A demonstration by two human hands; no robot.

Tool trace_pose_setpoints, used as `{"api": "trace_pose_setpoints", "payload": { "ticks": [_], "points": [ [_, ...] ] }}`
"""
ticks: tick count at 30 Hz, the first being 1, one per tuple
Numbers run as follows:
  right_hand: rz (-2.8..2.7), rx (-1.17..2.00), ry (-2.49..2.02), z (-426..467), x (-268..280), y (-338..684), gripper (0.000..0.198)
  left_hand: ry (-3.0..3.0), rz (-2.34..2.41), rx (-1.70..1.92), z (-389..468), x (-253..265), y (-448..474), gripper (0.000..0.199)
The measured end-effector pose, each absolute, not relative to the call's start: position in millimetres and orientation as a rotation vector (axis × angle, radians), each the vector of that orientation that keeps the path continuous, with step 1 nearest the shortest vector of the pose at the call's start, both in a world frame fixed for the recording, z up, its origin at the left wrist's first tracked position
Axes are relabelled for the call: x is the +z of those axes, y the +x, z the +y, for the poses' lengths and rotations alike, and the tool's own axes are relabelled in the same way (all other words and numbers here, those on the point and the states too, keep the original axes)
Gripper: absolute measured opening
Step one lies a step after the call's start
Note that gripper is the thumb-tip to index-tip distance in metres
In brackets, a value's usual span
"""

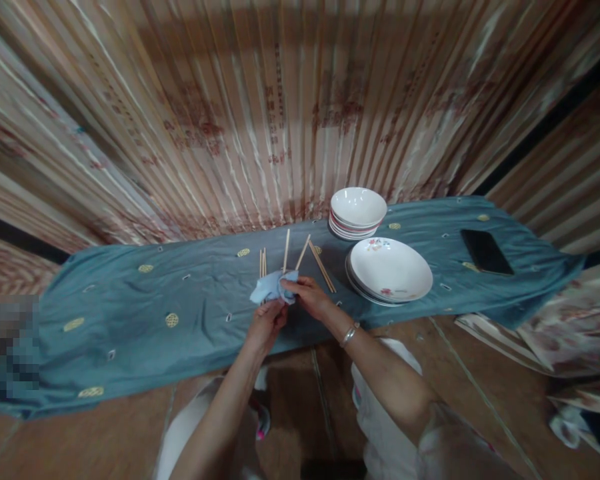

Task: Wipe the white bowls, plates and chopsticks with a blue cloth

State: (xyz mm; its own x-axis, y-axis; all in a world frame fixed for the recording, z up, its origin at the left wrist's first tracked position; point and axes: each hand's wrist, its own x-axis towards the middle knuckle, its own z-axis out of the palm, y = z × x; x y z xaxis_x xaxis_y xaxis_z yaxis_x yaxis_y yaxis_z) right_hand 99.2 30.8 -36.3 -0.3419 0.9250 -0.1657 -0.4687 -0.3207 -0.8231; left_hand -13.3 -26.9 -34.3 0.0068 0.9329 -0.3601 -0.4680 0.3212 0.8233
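My left hand (pixel 267 321) is closed just below a light blue cloth (pixel 267 288), apparently around the lower ends of two chopsticks; those ends are hidden. My right hand (pixel 307 295) pinches the cloth from the right side. Above the cloth, one chopstick (pixel 287 248) points nearly straight up and another chopstick (pixel 303 251) leans right. Several light wooden chopsticks (pixel 263 263) lie to the left, partly behind the cloth. A pair of chopsticks (pixel 322 267) rests on the tablecloth to the right of my right hand.
Right of my hands stand a stack of white floral plates (pixel 395 267) and, behind it, a stack of white bowls (pixel 359 207). A black phone (pixel 487 252) lies farther right. The narrow table has a teal cloth (pixel 130 303); a patterned curtain (pixel 240 133) hangs behind it.
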Motion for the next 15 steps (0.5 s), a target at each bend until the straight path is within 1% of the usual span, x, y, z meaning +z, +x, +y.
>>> {"api": "trace_pose_setpoints", "payload": {
  "ticks": [8, 15],
  "points": [
    [-0.733, 1.809, -0.810, 39.2, -29.1, 109.4, 0.036, 0.498, 1.101, 1.206, -24.8, -35.5, -11.4, 0.039],
    [-0.731, 1.897, -0.756, 38.8, -31.3, 107.4, 0.034, 0.392, 1.008, 1.321, -18.2, -28.2, -19.7, 0.029]
  ]
}}
